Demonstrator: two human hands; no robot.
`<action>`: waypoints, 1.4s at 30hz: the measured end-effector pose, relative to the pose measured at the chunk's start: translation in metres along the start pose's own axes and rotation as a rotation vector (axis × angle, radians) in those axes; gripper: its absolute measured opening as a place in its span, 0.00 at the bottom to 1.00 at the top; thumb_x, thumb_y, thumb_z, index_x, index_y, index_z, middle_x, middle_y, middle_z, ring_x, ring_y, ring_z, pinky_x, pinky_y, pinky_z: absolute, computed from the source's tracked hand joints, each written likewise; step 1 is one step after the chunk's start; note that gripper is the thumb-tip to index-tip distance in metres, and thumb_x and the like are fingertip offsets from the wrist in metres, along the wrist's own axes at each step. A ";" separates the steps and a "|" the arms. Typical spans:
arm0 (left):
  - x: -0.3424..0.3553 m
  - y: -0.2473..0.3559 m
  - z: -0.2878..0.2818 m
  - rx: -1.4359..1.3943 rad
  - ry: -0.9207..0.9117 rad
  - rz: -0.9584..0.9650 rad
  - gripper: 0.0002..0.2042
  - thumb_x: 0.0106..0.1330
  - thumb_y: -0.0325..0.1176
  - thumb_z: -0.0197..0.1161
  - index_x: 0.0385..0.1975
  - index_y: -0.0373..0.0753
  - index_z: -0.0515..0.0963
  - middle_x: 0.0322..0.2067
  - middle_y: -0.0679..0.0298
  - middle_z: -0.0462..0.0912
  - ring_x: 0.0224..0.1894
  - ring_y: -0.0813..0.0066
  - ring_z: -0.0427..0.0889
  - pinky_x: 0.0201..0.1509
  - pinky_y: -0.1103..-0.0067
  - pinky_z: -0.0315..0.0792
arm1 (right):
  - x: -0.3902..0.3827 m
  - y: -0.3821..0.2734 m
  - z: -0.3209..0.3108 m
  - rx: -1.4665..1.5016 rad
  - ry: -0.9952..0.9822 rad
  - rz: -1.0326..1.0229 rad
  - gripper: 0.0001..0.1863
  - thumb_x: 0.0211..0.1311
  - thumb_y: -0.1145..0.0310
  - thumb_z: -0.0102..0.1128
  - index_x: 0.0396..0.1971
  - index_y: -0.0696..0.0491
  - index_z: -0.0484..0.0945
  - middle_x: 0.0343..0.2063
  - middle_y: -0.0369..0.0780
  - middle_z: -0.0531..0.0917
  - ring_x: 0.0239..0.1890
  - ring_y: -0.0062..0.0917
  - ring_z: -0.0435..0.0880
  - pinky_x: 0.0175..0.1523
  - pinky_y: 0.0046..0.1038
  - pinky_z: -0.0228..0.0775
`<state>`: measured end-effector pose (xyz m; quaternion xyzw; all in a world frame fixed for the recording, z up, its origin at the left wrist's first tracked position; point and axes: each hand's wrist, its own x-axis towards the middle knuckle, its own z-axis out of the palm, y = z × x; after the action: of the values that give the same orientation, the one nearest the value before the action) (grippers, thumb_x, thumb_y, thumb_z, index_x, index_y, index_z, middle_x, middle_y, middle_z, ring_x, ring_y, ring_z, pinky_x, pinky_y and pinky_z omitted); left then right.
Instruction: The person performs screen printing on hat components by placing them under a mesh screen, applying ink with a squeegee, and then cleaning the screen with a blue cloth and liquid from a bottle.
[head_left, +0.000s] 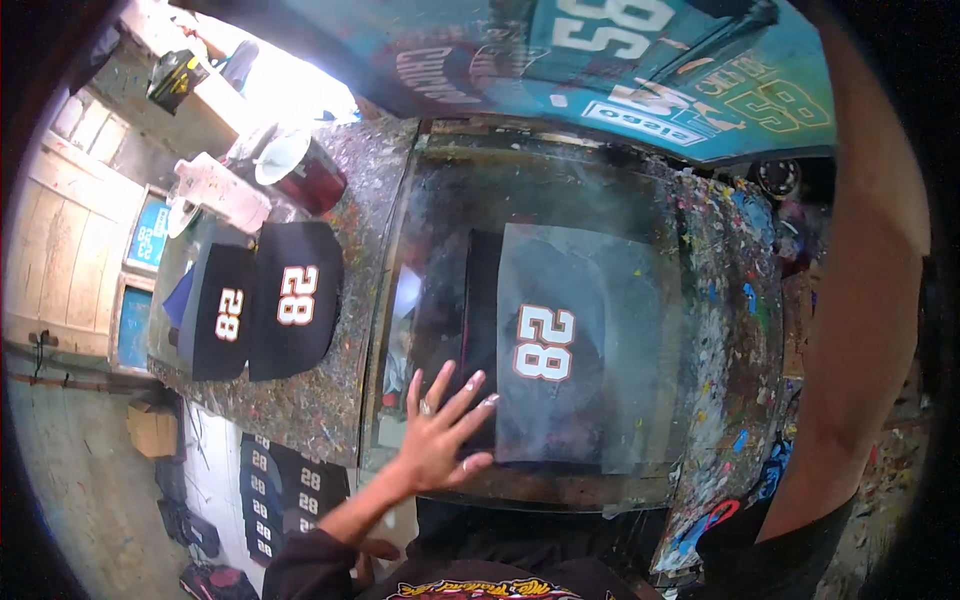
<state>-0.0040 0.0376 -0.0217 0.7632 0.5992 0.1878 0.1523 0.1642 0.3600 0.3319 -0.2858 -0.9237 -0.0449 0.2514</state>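
My left hand (pixel 440 425) is spread flat, fingers apart, with a ring on one finger. Its fingertips reach the near left edge of a black fabric piece (pixel 482 290); I cannot tell whether they press on it. A translucent sheet (pixel 635 390) overlaps the fabric on the glass-topped table (pixel 440 190). A white number print (pixel 545 343) with an orange outline shows there. My right arm (pixel 850 290) stretches up along the right side, and its hand is out of view. Beyond the glass stands a raised teal printing screen (pixel 500 70) with pale lettering.
At left, two black printed pieces (pixel 320 345) lie on the paint-spattered tabletop (pixel 320 415). Behind them are a dark red bucket (pixel 318 180) and a pale pink container (pixel 225 195). More printed pieces (pixel 285 490) lie lower, by a cardboard box (pixel 152 425). Paint crusts the right-hand ledge (pixel 735 350).
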 end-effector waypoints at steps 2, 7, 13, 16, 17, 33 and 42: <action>0.021 0.064 0.009 0.012 0.096 -0.203 0.31 0.69 0.54 0.62 0.67 0.42 0.74 0.76 0.46 0.55 0.80 0.36 0.37 0.76 0.40 0.26 | 0.007 -0.003 0.007 -0.003 -0.002 -0.004 0.23 0.66 0.40 0.59 0.39 0.44 0.86 0.27 0.45 0.81 0.36 0.44 0.84 0.46 0.46 0.75; 0.123 0.135 0.012 -1.012 -0.112 0.042 0.23 0.68 0.35 0.68 0.63 0.41 0.76 0.66 0.41 0.71 0.72 0.43 0.66 0.74 0.58 0.59 | 0.004 0.001 0.005 -0.089 0.072 0.021 0.22 0.65 0.40 0.60 0.39 0.44 0.86 0.26 0.45 0.81 0.36 0.44 0.84 0.46 0.46 0.75; 0.098 0.061 -0.196 0.627 0.947 -0.217 0.44 0.54 0.40 0.77 0.73 0.47 0.63 0.74 0.50 0.59 0.78 0.39 0.47 0.76 0.42 0.36 | -0.091 -0.088 0.039 -0.177 0.098 0.108 0.27 0.66 0.39 0.58 0.33 0.51 0.84 0.27 0.45 0.84 0.32 0.40 0.85 0.49 0.44 0.72; 0.045 0.025 -0.177 0.507 0.037 -0.382 0.31 0.44 0.32 0.76 0.53 0.43 0.77 0.43 0.59 0.81 0.49 0.56 0.81 0.67 0.44 0.57 | -0.179 -0.120 0.084 -0.121 -0.045 0.047 0.29 0.68 0.38 0.55 0.33 0.53 0.82 0.30 0.43 0.85 0.33 0.35 0.86 0.60 0.53 0.58; 0.013 0.014 -0.143 0.469 0.257 -0.035 0.24 0.42 0.32 0.76 0.43 0.41 0.78 0.34 0.62 0.77 0.39 0.60 0.81 0.59 0.54 0.66 | -0.198 -0.129 0.102 -0.010 -0.123 0.099 0.26 0.68 0.41 0.57 0.33 0.53 0.79 0.29 0.44 0.85 0.35 0.38 0.86 0.63 0.51 0.56; -0.029 0.006 -0.027 0.183 0.172 -0.207 0.22 0.52 0.42 0.76 0.43 0.37 0.79 0.38 0.58 0.79 0.47 0.56 0.78 0.60 0.62 0.65 | -0.184 -0.021 0.257 0.048 -0.279 0.063 0.09 0.59 0.68 0.63 0.37 0.53 0.75 0.28 0.42 0.83 0.37 0.42 0.86 0.64 0.60 0.61; -0.030 0.004 -0.028 0.161 0.119 -0.247 0.22 0.49 0.42 0.78 0.40 0.38 0.80 0.37 0.61 0.79 0.45 0.57 0.79 0.55 0.63 0.68 | -0.298 -0.124 0.207 0.103 -0.403 0.037 0.08 0.59 0.71 0.59 0.39 0.52 0.77 0.31 0.41 0.80 0.39 0.37 0.85 0.61 0.50 0.70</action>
<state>-0.0204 0.0082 0.0020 0.6809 0.7097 0.1637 0.0768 0.2168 0.1529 0.0137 -0.2928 -0.9509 0.0650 0.0768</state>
